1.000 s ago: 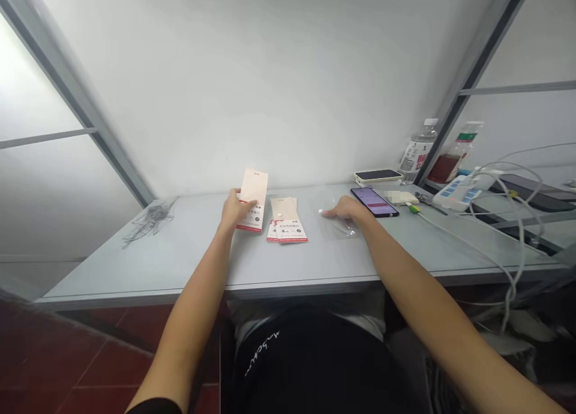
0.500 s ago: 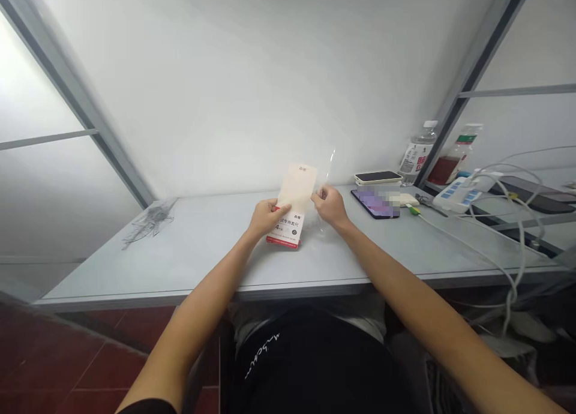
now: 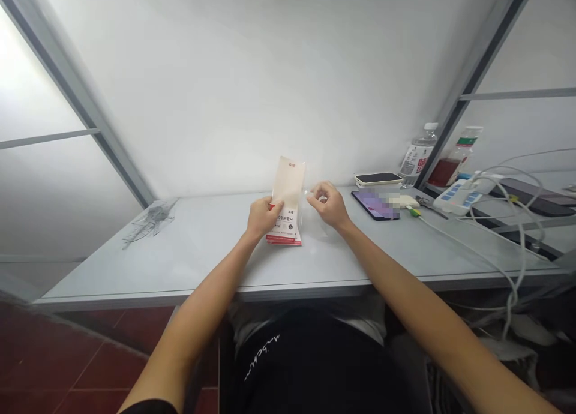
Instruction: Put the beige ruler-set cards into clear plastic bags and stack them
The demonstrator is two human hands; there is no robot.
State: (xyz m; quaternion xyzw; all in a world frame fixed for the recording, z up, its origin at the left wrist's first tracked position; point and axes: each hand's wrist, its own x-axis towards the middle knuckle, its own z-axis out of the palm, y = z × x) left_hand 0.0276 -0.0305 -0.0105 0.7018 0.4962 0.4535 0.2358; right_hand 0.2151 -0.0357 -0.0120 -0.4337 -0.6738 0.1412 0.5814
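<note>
My left hand (image 3: 262,217) grips a flat ruler-set package (image 3: 288,183), its thumb across the front. This package has a cream upper part and a white lower part with dark printing and a red bottom edge. It stands tilted above the desk, and a second red edge shows under it. Thin clear plastic film (image 3: 317,223) hangs at its right side. Just right of the package, my right hand (image 3: 332,206) is closed in a pinch at the film, its fingertips curled. How much film lies between those fingers is hard to see.
On the desk (image 3: 202,246), two phones, one dark-edged (image 3: 375,205) and one lying flat (image 3: 378,178), sit to the right. Behind are a water bottle (image 3: 418,159), a bottle of red liquid (image 3: 450,165) and a power strip (image 3: 459,195) with cables. Dark scribbles (image 3: 150,222) mark the left side.
The package has shifted slightly left and turned more upright in my left hand. My right hand has moved away from its edge, and the clear film now hangs lower between them.
</note>
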